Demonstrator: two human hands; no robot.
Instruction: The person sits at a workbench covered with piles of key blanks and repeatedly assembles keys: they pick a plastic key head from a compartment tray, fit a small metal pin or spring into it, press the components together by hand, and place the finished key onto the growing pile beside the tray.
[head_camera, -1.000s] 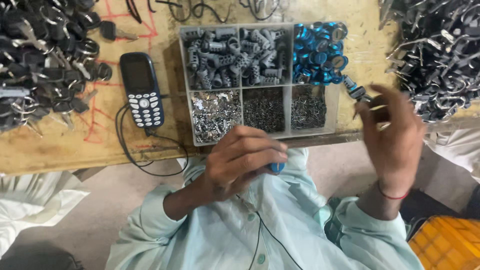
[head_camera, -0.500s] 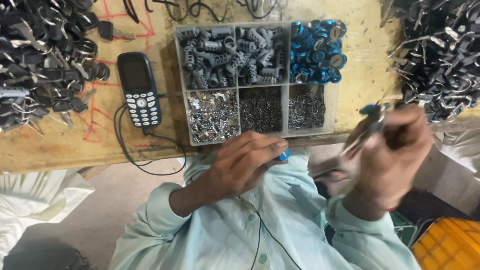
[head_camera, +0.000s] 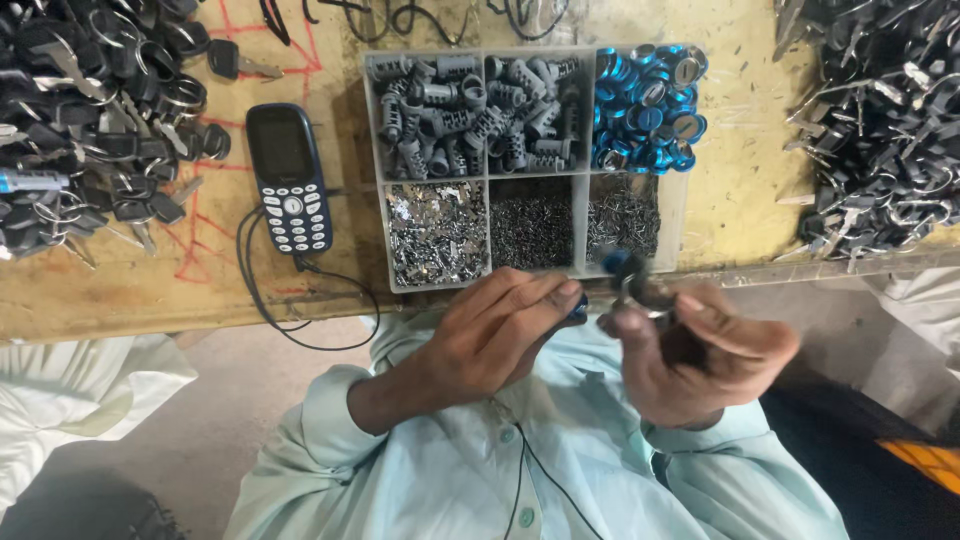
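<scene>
Blue part: a small blue piece (head_camera: 579, 306) is pinched at the fingertips of the left hand (head_camera: 500, 335), just below the front edge of the table; the fingers are closed on it, seemingly so it can be brought to the other hand.
Metal piece: a small metal item with a blue cap (head_camera: 632, 280) is gripped between thumb and fingers of the right hand (head_camera: 700, 350); motion blur hides its exact shape.
Hands: both are held close together over the lap, off the table, the fingertips nearly meeting, which suggests the two parts are being fitted.
Sorting tray: a clear compartment tray (head_camera: 676, 225) is set at the front edge of the table, directly above the hands, so parts lie within easy reach.
Tray contents: grey cylinders (head_camera: 470, 110) fill the two back-left cells, blue caps (head_camera: 645, 105) the back-right cell, small metal bits (head_camera: 435, 235) the front row.
Phone: a dark keypad phone (head_camera: 290, 178) is laid left of the tray, its cable (head_camera: 300, 320) looping over the front edge.
Keys: a pile of keys (head_camera: 90, 110) covers the left end of the table.
Metal clips: a dark heap (head_camera: 880, 130) crowds the right end.
Open room: bare yellow tabletop (head_camera: 740, 160) is seen between the tray and the right heap; free space for the hands is mostly below the front edge.
</scene>
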